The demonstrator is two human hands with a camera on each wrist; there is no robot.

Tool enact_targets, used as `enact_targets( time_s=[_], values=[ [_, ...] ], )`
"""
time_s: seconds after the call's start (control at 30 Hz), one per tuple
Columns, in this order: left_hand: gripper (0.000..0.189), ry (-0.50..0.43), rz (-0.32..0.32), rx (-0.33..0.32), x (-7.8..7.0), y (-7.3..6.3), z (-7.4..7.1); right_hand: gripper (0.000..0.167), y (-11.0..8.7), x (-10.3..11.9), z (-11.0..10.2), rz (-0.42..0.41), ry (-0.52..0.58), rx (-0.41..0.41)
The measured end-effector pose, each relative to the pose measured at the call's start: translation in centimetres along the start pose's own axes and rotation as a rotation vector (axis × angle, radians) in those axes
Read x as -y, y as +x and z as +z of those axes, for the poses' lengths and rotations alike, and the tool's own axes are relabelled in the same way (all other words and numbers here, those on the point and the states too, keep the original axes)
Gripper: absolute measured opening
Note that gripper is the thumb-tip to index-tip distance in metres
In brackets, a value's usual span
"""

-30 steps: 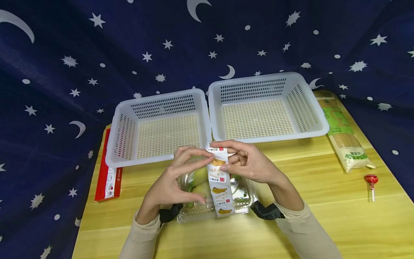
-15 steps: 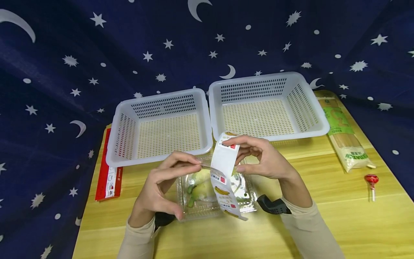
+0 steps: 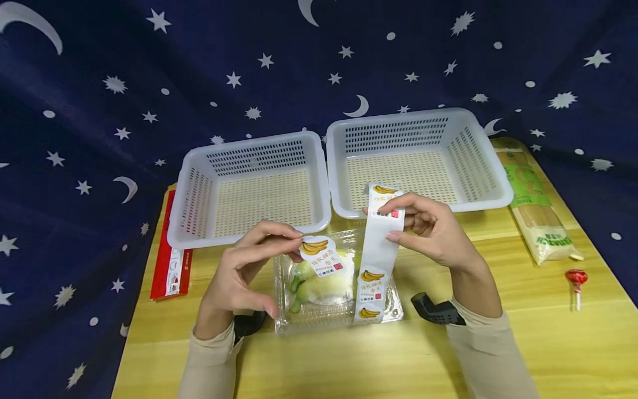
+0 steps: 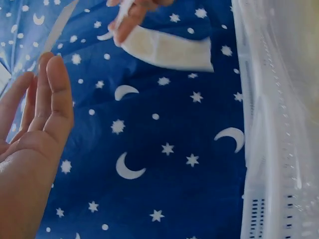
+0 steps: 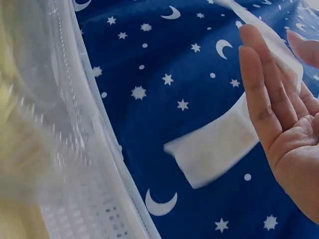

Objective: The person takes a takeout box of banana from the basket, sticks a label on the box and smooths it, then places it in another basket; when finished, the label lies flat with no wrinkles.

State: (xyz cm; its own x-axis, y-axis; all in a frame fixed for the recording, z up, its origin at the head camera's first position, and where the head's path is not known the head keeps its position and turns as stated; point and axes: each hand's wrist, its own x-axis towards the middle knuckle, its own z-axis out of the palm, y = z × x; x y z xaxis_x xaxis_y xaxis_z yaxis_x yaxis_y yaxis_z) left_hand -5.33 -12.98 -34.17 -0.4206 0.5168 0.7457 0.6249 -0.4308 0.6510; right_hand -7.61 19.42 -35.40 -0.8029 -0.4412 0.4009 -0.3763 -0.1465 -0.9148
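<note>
In the head view, my left hand [image 3: 234, 271] pinches the edge of a loose banana sticker [image 3: 325, 261] between fingertips, its thumb held apart below. My right hand [image 3: 438, 235] holds a strip of banana stickers [image 3: 380, 244], thumb and index finger on its front, the other fingers behind. A bare stretch of white backing shows midway down the strip. Beneath both hands lies a clear plastic clamshell box [image 3: 324, 328] with yellow-green fruit [image 3: 321, 291] inside. The right wrist view shows the strip's plain back [image 5: 214, 149] hanging beside the palm.
Two white plastic baskets [image 3: 249, 239] [image 3: 418, 213] stand behind the box. A red packet [image 3: 164, 277] lies by the left basket. At right are a bag of noodles [image 3: 538, 216] and a red lollipop [image 3: 576, 277]. Starry dark cloth [image 3: 224, 111] hangs behind the table.
A sticker has come off the strip into my left fingertips. My right hand has moved right and slightly up with the strip, and the hands are farther apart.
</note>
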Motion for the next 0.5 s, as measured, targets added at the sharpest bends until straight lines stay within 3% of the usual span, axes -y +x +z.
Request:
enact_targets(
  time_s=[0.13, 0.23, 0.4, 0.5],
  values=[
    [0.071, -0.013, -0.032, -0.002, 0.7, -0.3, -0.3, 0.035, -1.2, 0.1, -1.1, 0.010, 0.022, -0.016],
    [0.070, -0.025, -0.048, 0.000, 1.2, -0.6, -0.5, 0.038, -2.8, 0.2, -2.2, 0.042, -0.039, -0.021],
    [0.069, -0.048, -0.095, 0.019, 1.7, -1.3, -0.6, 0.048, -6.6, 0.2, -4.2, 0.129, -0.123, 0.089],
    [0.068, -0.055, -0.127, 0.033, 2.0, -1.9, -0.6, 0.055, -9.2, -0.5, -5.0, 0.181, -0.109, 0.179]
  ],
)
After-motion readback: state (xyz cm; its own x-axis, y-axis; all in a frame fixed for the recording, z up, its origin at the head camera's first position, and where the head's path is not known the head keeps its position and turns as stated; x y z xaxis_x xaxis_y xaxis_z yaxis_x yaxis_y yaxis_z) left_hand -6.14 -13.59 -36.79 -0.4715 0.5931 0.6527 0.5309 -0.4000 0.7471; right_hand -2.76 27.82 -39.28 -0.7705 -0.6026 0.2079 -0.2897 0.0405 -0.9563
